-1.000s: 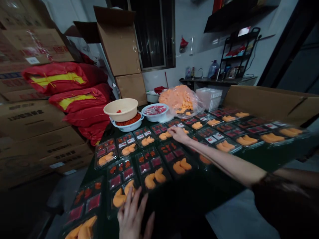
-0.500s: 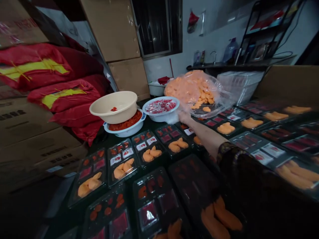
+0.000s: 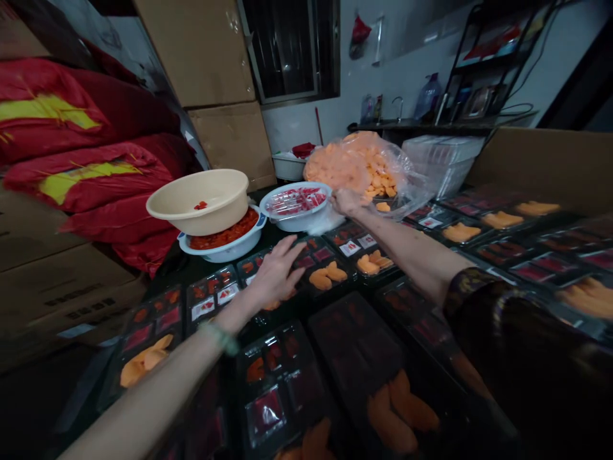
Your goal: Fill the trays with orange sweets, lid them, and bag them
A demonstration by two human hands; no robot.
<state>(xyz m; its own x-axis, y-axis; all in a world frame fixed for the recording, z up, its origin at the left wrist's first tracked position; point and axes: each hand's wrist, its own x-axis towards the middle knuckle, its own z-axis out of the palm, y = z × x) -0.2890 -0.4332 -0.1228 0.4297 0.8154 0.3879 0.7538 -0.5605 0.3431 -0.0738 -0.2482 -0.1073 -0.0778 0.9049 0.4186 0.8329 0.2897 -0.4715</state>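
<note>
Black plastic trays with clear lids (image 3: 330,265) cover the table in rows, each holding orange pieces and small red packets. My left hand (image 3: 275,271) hovers or rests palm down on a tray, its fingers spread and empty, with a green band on the wrist. My right hand (image 3: 347,202) is at the edge of a clear plastic bag of orange pieces (image 3: 354,169). Its fingers are partly hidden, so any grip on the bag is unclear. A white bowl of red-and-white packets (image 3: 294,204) stands just left of that hand.
A beige basin (image 3: 196,201) sits tilted on a white basin of red paste (image 3: 225,233). Red sacks (image 3: 90,153) and cardboard boxes (image 3: 201,51) stack at the left. A cardboard box flap (image 3: 541,160) and clear stacked containers (image 3: 443,163) stand behind the trays.
My left hand has come up from out of view to lie over the trays. My right hand has moved from the trays to the bag's edge, and the view has swung.
</note>
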